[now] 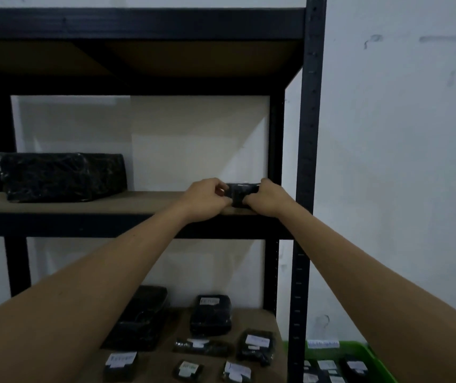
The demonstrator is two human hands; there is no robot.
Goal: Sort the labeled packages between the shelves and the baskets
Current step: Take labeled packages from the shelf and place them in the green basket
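A small black wrapped package [240, 192] sits at the right end of the middle shelf [127, 203] of a black metal rack. My left hand [207, 199] grips its left end and my right hand [266, 199] grips its right end. Most of the package is hidden by my fingers. A large black wrapped package [61, 176] rests at the left end of the same shelf. Several black packages with white labels, such as one upright bundle [211, 315], lie on the lower shelf [251, 319].
A green basket [370, 357] holding several labeled black packages stands at the bottom right, beside the rack's front post [305, 189]. The upper shelf board [138, 26] hangs overhead. A white wall is behind and to the right.
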